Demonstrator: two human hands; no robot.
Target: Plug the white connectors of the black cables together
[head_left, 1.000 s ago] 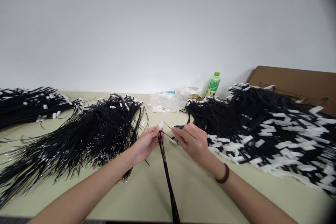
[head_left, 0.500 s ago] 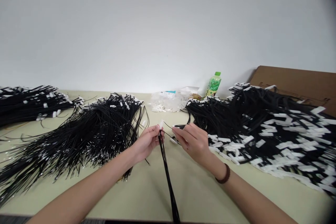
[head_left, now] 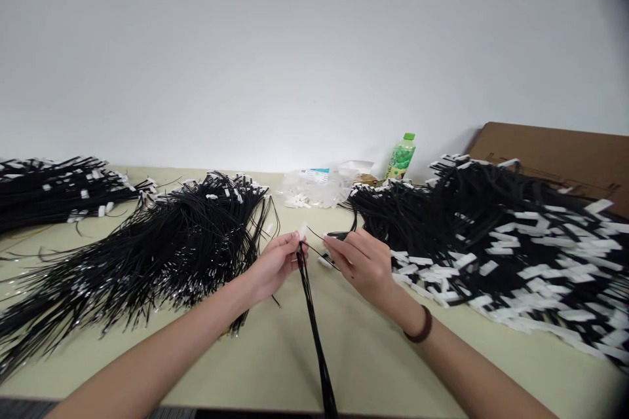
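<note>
The left hand (head_left: 276, 265) is holding wires (head_left: 313, 324) at their connector (head_left: 303, 230), while the right hand (head_left: 364, 264) pinches a white piece (head_left: 325, 236) nearby.

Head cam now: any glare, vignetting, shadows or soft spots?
Head view: wall brightest low down, right corners dark; same view: faint shadow on the table beside the wire bundle, glints on wire tips at left, rightmost white tabs slightly soft.

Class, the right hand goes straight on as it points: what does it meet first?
Probably the left hand, at the white plug it holds, just across the gap; depth is unclear from one view.
</note>
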